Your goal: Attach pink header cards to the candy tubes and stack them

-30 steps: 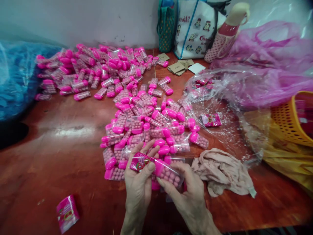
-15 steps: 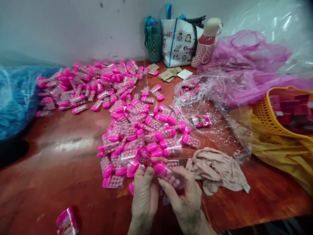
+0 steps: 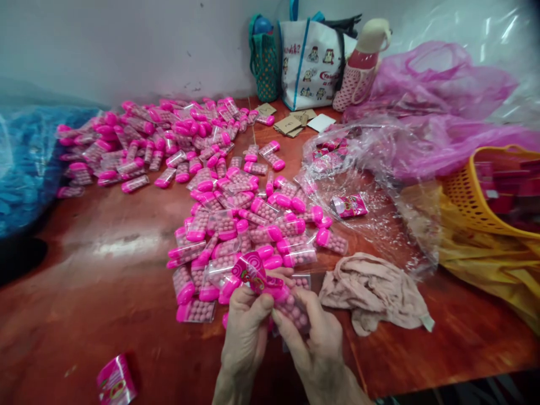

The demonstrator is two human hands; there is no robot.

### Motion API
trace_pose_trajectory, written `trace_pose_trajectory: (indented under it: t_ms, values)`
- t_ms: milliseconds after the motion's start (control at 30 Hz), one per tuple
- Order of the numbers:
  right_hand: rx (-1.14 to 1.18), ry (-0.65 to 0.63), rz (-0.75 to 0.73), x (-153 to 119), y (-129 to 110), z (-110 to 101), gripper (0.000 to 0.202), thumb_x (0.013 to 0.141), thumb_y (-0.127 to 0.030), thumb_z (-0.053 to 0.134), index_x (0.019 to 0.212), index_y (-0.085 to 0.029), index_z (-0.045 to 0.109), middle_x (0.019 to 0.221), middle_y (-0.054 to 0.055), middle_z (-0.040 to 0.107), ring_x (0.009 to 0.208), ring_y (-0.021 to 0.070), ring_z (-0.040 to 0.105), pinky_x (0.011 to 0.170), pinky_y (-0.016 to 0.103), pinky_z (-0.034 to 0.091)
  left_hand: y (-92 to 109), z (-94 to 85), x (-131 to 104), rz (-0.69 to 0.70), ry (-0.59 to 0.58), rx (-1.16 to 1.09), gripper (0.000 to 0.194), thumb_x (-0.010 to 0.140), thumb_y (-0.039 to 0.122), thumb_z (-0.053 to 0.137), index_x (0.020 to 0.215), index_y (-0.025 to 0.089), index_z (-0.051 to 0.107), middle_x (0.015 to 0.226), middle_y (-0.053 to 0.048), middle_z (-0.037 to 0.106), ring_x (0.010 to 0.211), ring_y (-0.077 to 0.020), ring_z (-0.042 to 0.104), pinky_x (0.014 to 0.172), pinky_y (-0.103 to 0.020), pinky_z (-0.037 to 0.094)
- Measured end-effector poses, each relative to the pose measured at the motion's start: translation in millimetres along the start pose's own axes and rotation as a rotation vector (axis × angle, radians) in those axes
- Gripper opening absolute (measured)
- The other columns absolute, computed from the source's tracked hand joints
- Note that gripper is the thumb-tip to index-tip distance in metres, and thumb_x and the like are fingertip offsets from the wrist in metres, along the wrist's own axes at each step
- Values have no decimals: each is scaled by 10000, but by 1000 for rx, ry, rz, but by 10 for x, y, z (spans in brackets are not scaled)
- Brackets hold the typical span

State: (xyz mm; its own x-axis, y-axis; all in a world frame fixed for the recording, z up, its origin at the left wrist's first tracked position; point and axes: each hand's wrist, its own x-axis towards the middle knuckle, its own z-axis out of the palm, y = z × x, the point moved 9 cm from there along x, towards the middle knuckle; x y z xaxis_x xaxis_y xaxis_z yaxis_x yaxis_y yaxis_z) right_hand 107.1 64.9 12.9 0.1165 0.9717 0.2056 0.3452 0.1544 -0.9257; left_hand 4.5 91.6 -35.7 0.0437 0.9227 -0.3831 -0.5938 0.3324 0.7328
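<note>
My left hand (image 3: 244,332) is closed on a printed pink label sleeve (image 3: 250,270), pinched between thumb and fingers. In my right hand (image 3: 317,343) is a small clear candy container (image 3: 294,313) full of pink balls, tilted with its pink cap toward the left hand. The sleeve's edge meets the cap; the fingers hide how far it goes over it. Just beyond both hands lies a heap of similar candy containers (image 3: 223,225) with pink caps. A crumpled beige cloth (image 3: 375,292) rests to the right of my right hand.
A larger pile of containers (image 3: 169,132) spreads at the back left, beside a blue plastic bag (image 3: 29,169). Clear plastic (image 3: 379,225), a yellow basket (image 3: 459,191) and pink bags (image 3: 447,84) are on the right. One sleeve (image 3: 116,381) lies front left.
The sleeve in my left hand has come against the container's cap, which now shows less. My two hands are closer together. The view has shifted slightly.
</note>
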Motion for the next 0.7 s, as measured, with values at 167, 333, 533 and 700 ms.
trace_pose_trajectory:
  t_ms: [167, 333, 533, 700]
  values:
    - [-78, 24, 8, 19, 49, -12, 198, 860, -236, 525, 1050, -181, 519, 875, 57, 696, 723, 173, 688, 650, 224, 554, -127, -55, -4, -79, 98, -85, 148, 618, 220, 765, 751, 167, 728, 690, -58, 711, 705, -214, 667, 728, -346, 530]
    - [46, -210, 52, 33, -6, 147, 227, 908, -278, 431, 1117, -228, 502, 897, 21, 694, 802, 162, 682, 678, 196, 541, -56, -239, 13, -17, 233, -154, 117, 671, 267, 730, 738, 173, 709, 680, -26, 697, 642, -155, 648, 710, -296, 530]
    - [14, -179, 4, -6, -81, 132, 237, 923, -208, 336, 1130, -222, 451, 775, 12, 678, 636, 153, 676, 579, 189, 521, -70, -130, -12, -35, 101, -55, 157, 630, 286, 756, 724, 167, 715, 652, -53, 698, 638, -199, 656, 651, -320, 536]
    - [-94, -125, -4, -16, -47, 112, 236, 933, -245, 330, 1125, -233, 467, 837, 29, 685, 632, 163, 665, 564, 214, 520, -39, -76, -27, -24, 48, -26, 155, 694, 291, 703, 784, 165, 714, 763, -84, 710, 726, -223, 656, 677, -326, 529]
